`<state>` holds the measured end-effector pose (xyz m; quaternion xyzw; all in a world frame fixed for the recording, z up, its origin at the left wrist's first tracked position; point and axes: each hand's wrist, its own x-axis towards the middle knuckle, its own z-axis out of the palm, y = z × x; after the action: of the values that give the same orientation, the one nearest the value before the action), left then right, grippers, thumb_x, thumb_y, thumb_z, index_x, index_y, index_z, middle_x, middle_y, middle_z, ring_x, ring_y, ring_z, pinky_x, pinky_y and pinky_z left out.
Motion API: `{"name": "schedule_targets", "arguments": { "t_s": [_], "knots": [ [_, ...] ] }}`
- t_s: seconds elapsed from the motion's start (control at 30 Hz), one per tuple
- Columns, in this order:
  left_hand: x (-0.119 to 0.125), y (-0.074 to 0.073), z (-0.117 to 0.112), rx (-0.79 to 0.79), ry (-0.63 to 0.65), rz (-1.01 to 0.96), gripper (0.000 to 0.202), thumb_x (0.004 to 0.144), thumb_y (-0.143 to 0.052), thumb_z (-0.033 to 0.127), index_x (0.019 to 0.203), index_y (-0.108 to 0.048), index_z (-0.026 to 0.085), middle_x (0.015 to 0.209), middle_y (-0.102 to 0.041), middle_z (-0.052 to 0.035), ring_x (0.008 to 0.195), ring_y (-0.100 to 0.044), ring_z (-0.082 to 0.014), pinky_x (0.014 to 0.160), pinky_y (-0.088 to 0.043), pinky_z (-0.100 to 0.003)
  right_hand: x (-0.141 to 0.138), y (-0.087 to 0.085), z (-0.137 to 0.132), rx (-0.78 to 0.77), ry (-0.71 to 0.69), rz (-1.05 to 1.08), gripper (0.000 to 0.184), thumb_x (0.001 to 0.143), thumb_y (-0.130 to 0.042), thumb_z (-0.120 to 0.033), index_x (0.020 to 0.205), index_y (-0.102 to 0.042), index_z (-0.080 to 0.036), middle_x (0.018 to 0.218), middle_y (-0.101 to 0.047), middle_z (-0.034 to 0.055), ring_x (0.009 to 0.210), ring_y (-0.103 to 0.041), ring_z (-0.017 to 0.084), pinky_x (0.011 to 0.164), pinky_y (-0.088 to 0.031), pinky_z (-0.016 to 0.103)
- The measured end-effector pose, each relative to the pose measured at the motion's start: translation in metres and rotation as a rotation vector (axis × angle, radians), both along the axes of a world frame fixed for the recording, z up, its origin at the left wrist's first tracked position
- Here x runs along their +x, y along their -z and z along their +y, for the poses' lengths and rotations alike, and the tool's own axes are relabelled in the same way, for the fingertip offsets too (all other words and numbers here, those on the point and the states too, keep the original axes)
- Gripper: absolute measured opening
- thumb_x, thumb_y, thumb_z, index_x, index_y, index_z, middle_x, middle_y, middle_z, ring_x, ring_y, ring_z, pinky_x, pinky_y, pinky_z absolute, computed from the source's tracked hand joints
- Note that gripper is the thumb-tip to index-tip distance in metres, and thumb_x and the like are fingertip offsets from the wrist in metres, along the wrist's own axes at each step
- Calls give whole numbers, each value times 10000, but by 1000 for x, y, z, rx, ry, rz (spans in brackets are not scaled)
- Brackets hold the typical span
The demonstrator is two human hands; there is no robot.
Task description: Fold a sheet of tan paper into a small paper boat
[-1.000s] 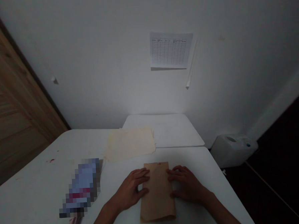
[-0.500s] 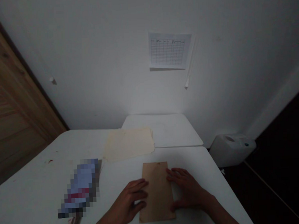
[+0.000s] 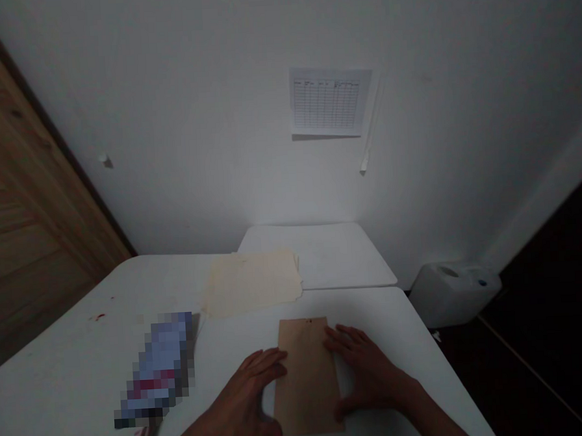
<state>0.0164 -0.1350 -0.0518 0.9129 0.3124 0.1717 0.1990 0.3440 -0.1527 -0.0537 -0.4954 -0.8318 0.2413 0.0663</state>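
Note:
A flat brown paper rectangle [image 3: 308, 380], perhaps an envelope or folded sheet, lies on the white table [image 3: 225, 358] in front of me. Small dark marks sit near its far edge. My left hand [image 3: 249, 399] is at its left edge, fingertips on the upper side and thumb by the near left corner, with the fingers apart. Along the right edge rests my right hand [image 3: 365, 370], fingers spread, its thumb touching lower down. Neither hand lifts the paper; both only touch its sides.
Cream paper sheets [image 3: 253, 282] lie further back. A blurred-out blue item [image 3: 160, 368] with a pinkish strap is at left. A white board or tabletop [image 3: 342, 254] meets the wall, where a printed chart [image 3: 331, 102] hangs. A white plastic jug [image 3: 455, 294] stands beyond the right edge.
My left thumb has moved down and outward to the near left corner of the brown paper, so the left hand is spread wider. The right hand has hardly moved.

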Motion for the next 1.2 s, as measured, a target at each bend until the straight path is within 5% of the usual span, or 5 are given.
{"name": "schedule_targets", "arguments": {
  "t_s": [0.17, 0.27, 0.5, 0.73, 1.2],
  "knots": [
    [17, -16, -2, 62, -58, 11, 411, 779, -712, 440, 1113, -596, 232, 1288, -559, -95, 1212, -506, -297, 1023, -421, -475, -3, 2, 11, -25, -10, -33, 1265, 478, -791, -649, 1515, -174, -269, 1592, -48, 48, 1437, -21, 370, 1157, -31, 522],
    [35, -7, -1, 139, -130, 37, 217, 855, -622, 380, 978, -628, 201, 1178, -611, -102, 1158, -541, -306, 993, -449, -477, -5, 2, 18, -53, -24, -54, 1333, 442, -803, -656, 1522, -129, -262, 1592, -27, 60, 1435, 0, 383, 1153, -4, 538],
    [78, 38, 20, 329, -135, 121, 375, 884, -480, 207, 1242, -547, 119, 1338, -547, -174, 1264, -485, -328, 1035, -432, -496, -7, 2, 21, -30, -56, -63, 1354, 440, -810, -655, 1525, -116, -238, 1588, -22, 92, 1433, -19, 388, 1153, 12, 543],
    [90, 39, 28, 296, -11, 122, 633, 929, -438, 244, 1505, -185, 180, 1559, -244, -85, 1432, -207, -250, 1149, -270, -463, -7, 7, 23, -27, -46, -66, 1404, 444, -805, -661, 1525, -7, -253, 1589, -19, 83, 1436, -39, 377, 1156, -41, 535],
    [62, 43, 29, 327, -226, 155, 722, 919, -452, 487, 1495, -227, 112, 1531, -275, -174, 1405, -272, -308, 1124, -292, -453, -6, 6, 23, -43, -42, -63, 1355, 434, -803, -659, 1524, -110, -250, 1589, -27, 80, 1437, -40, 373, 1153, 11, 549]
  ]
}}
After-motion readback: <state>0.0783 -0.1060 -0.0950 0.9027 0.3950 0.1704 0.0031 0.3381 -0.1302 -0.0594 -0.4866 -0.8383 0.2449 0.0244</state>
